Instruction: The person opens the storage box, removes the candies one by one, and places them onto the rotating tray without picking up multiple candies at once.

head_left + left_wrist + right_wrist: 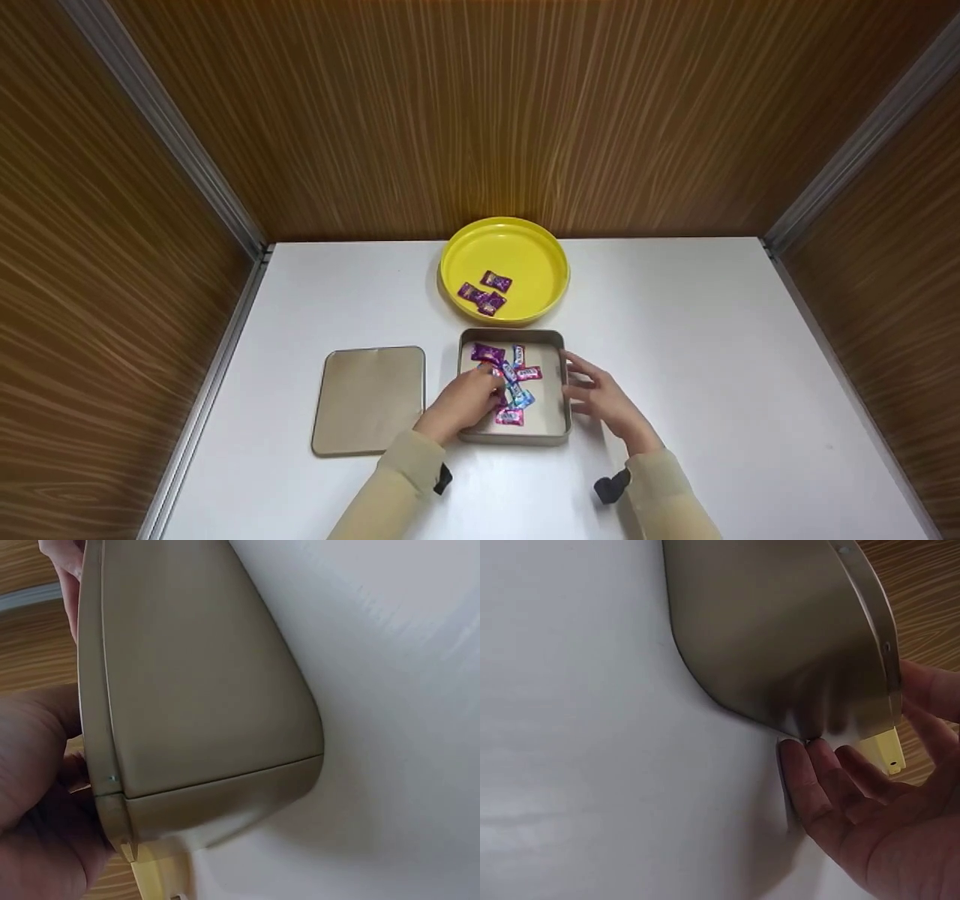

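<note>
An open square metal tin holds several small wrapped candies in purple, pink and blue. My left hand reaches over its left wall, its fingers bent down among the candies. A blue candy and a pink candy lie beside these fingers. Whether they pinch a candy is hidden; in the left wrist view the tin wall covers the fingertips. At the tin's right side, my right hand has its fingers spread and extended against the wall. In the right wrist view, fingertips sit by the tin's lower edge.
Behind the tin stands a round yellow tray with several purple candies in its front left part. A flat square lid lies left of the tin on the white table. Wood-grain panels enclose the back and sides.
</note>
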A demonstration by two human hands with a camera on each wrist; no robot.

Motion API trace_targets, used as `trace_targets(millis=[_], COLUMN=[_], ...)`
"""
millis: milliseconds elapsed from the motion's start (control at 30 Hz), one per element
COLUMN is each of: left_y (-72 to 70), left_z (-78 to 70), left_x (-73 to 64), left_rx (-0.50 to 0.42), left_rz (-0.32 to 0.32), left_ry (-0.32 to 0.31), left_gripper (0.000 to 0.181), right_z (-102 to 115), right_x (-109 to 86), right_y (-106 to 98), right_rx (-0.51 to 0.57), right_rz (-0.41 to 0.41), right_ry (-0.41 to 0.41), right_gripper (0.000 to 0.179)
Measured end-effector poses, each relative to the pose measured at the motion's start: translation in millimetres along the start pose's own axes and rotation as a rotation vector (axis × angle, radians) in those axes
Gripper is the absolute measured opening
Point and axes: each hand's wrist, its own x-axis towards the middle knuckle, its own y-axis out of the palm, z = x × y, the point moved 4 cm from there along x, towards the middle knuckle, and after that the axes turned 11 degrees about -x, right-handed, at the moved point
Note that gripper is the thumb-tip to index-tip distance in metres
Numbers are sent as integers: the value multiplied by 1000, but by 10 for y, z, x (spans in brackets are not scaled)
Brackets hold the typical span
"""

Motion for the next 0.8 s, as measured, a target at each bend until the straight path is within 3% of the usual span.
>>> trace_targets(millis=[133, 300, 400, 633, 800], left_y=[-42, -111, -178, -366, -439], left_z=[12, 59, 102, 226, 263], left_x=[21, 49, 60, 74, 88], left_rx=[-82, -280, -375, -543, -573], left_rz=[-7, -40, -120, -380, -434], left_ry=[-3, -47, -77, -98, -124], left_gripper=[5, 5, 5, 4, 8], right_z=[-5, -6, -5, -4, -7], right_x=[8, 9, 9, 14, 12], right_y=[-2, -5, -9, -4, 0], right_rx=[-2, 4, 9, 4, -4], right_rz=[-4, -7, -7, 2, 14], right_ry=[15, 22, 20, 20, 18], right_gripper=[65, 66, 66, 66, 66])
